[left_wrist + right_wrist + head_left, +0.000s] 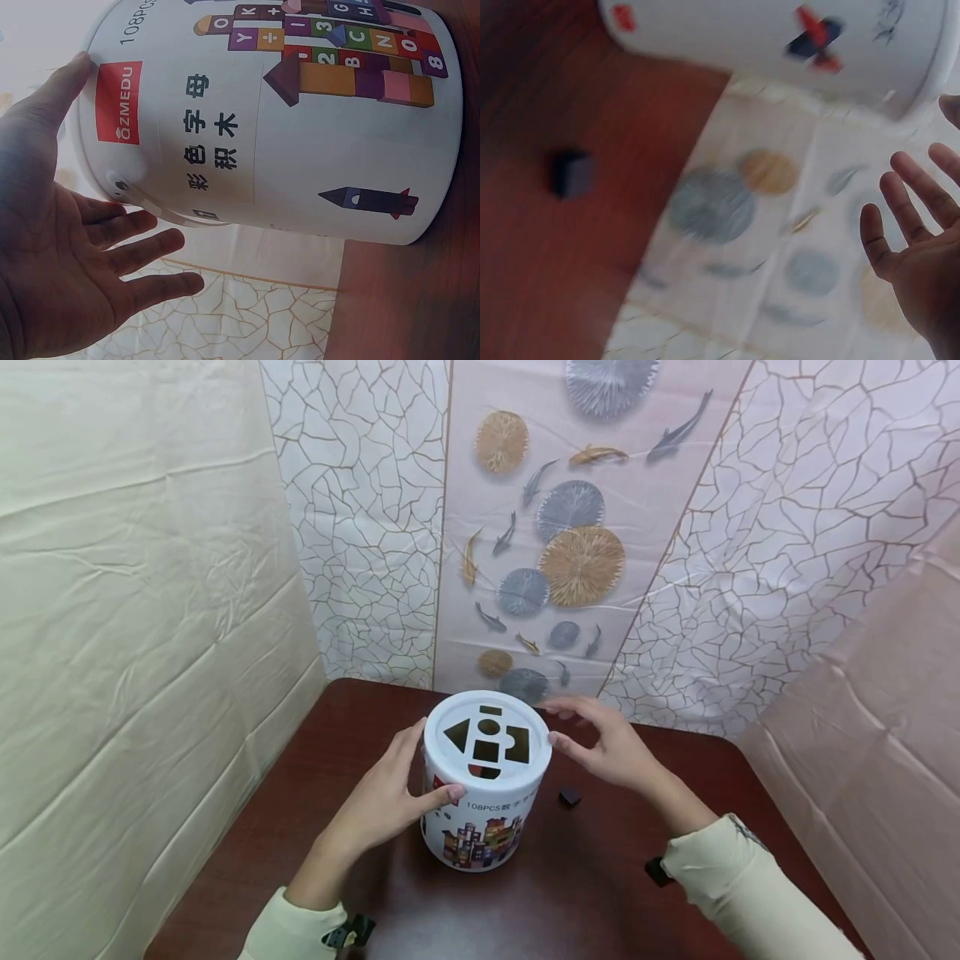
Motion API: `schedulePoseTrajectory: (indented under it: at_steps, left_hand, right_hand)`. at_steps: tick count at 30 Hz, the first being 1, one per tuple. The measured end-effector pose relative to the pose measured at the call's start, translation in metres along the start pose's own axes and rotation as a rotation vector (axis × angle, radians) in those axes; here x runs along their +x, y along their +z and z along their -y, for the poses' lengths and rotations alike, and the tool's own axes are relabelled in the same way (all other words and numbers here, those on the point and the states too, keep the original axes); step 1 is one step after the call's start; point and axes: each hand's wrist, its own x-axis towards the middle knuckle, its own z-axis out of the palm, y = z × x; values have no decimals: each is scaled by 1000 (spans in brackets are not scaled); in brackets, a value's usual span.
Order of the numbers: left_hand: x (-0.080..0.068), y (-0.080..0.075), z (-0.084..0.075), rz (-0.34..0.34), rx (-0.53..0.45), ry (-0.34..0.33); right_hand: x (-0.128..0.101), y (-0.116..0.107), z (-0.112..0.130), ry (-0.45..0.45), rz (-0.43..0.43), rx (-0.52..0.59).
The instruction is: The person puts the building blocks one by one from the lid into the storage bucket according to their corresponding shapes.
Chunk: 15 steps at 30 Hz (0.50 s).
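Note:
A white cylindrical bucket (483, 810) with printed blocks on its side stands upright on the dark red table (592, 893). Its white lid (487, 746) has several shaped holes. My left hand (401, 781) is at the bucket's left side, thumb resting on the front wall under the rim. In the left wrist view the bucket (300, 127) fills the frame and the left hand (75, 240) has straight, spread fingers. My right hand (588, 742) hovers open at the lid's right edge, holding nothing. In the right wrist view the right hand (915, 240) is spread below the bucket (780, 30).
A small dark cube (569, 796) lies on the table just right of the bucket, also seen as a cube (572, 174) in the right wrist view. A cream sheet (135, 610), patterned wallpaper (540, 552) and a pink sheet (885, 710) wall in the table.

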Motion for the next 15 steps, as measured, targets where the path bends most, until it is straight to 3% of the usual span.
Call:
schedulePoseTrajectory:
  at_steps: [8, 15]
  left_hand:
    - [-1, 0, -1, -3, 7, 4]
    - [-1, 0, -2, -3, 2, 7]
  right_hand:
    - [-34, 7, -59, 125, -33, -56]
    - [-57, 18, -86, 205, -38, -55]
